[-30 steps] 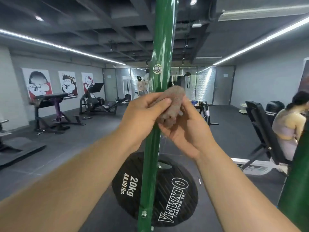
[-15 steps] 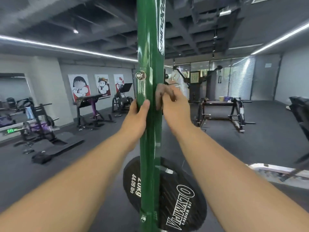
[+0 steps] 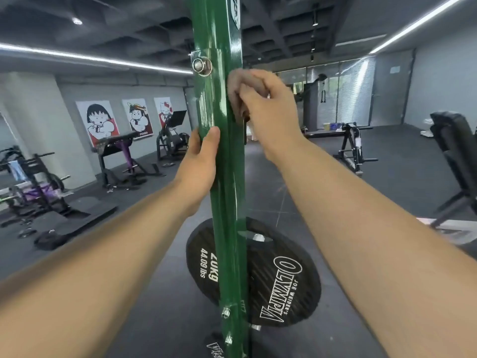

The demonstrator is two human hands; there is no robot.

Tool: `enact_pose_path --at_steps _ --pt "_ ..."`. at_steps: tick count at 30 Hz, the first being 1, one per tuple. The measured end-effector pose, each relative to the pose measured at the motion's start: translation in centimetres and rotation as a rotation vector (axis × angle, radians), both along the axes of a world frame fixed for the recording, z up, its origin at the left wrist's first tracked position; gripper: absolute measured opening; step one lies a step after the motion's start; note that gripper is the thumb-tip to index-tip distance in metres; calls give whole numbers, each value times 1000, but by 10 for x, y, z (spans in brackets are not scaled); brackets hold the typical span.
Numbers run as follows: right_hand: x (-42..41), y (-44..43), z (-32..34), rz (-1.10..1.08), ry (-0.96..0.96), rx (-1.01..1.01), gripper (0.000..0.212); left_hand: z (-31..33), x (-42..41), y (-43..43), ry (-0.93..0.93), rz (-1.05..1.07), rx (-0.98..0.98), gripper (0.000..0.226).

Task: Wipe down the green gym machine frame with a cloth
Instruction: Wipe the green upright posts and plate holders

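The soft, limp grey-brown cloth [image 3: 236, 85] is bunched in the right hand [image 3: 265, 104] against the rigid, glossy green steel upright [image 3: 222, 156]; the left hand [image 3: 200, 161] wraps its left edge, bracing.

Our two bare forearms reach forward and upward. Our left hand [image 3: 200, 161] sits lower, thumb upright and fingers wrapped out of sight. Our right hand [image 3: 268, 109] is higher, fingers curled tight.
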State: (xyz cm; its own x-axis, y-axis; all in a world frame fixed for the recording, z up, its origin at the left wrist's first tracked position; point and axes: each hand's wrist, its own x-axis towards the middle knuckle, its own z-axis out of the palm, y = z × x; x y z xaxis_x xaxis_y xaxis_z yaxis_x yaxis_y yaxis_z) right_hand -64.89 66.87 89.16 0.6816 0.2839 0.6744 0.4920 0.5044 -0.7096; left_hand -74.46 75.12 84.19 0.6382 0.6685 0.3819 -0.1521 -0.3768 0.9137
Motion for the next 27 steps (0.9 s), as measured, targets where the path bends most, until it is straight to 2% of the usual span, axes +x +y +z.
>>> enact_pose_path --at_steps 2,5,7,10,13,14,15,17,20,23,25,27 --pt "-4 -3 -41 9 35 -36 22 -2 3 -1 -15 30 12 58" --pt "-10 -14 -110 133 151 -212 44 -4 6 -3 9 92 31 61" --pt "-8 -21 -131 209 178 -319 50 -7 10 -2 -6 98 33 62" --pt "7 -19 -98 170 107 -255 33 -9 12 0 -52 124 16 73" --pt "23 -6 -28 30 -72 -81 21 -14 16 5 -60 197 -16 108" --pt "25 -3 -13 -16 -139 -64 15 -15 17 5 -71 200 -25 113" --pt "29 0 -7 -40 -200 -62 12 -16 18 7 -86 215 -40 112" --pt "33 0 -21 -54 -286 -100 22 -16 19 2 -118 222 -80 100" --pt "31 -9 -104 25 -264 -263 26 -17 22 -7 -179 156 -174 79" --pt "26 -17 -194 165 -170 -496 24 -17 21 -15 -180 139 -228 71" --pt "28 -15 -201 186 -145 -509 20 -15 20 -20 -164 140 -223 68" --pt "32 -12 -164 132 -180 -383 21 -14 19 -26 -165 140 -233 62"
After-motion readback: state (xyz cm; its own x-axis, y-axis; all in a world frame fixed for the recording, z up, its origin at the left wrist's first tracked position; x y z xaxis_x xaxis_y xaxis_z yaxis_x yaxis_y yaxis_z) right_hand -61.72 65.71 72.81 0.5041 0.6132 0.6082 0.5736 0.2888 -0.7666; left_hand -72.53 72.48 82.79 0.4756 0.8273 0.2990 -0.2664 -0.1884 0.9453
